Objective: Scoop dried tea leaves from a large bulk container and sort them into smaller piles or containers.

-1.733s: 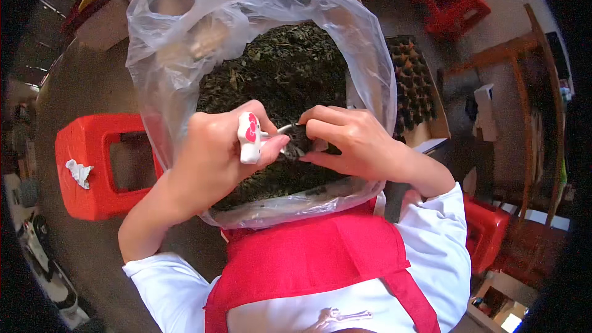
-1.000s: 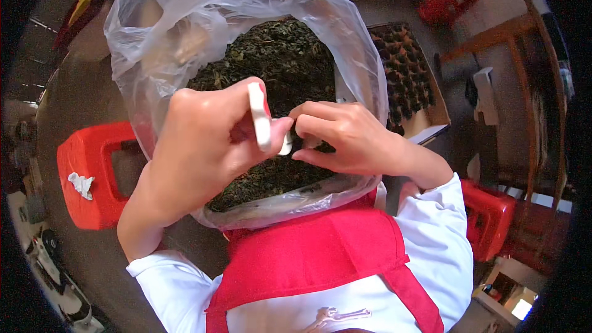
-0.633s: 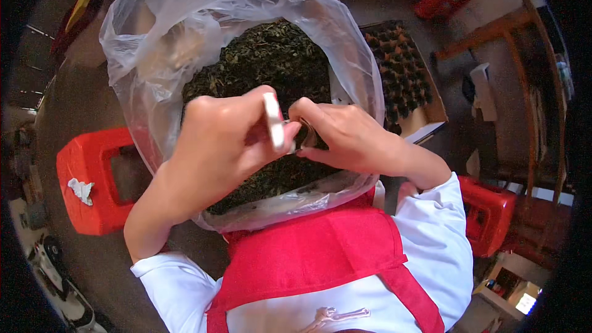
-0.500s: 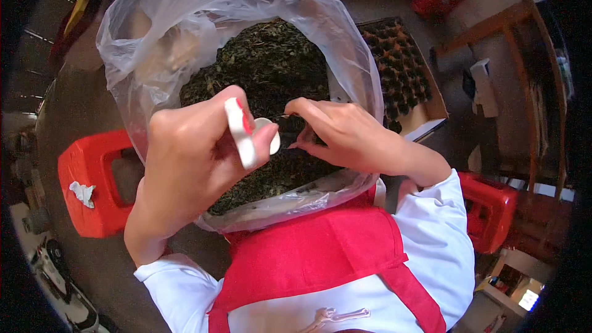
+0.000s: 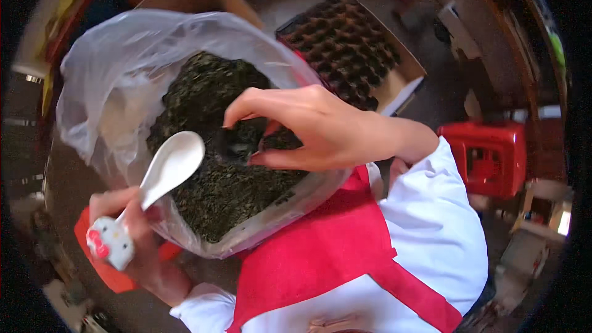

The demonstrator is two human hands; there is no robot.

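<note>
White spoon point(image 5: 169, 163) is in your L hand point(image 5: 148, 246), gripped by its handle, bowl over the dark leaves point(image 5: 237, 200), prob. so spills stay in the clear plastic bag point(image 5: 92, 98), mouth spread wide, likely for access. Your R hand point(image 5: 308, 120) curves above, thumb & fingertips apart around a blurred dark thing point(image 5: 237, 151); can't tell if held.

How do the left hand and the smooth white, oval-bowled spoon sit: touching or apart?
Touching. The head view shows the left hand gripping the white spoon by its handle.
</note>
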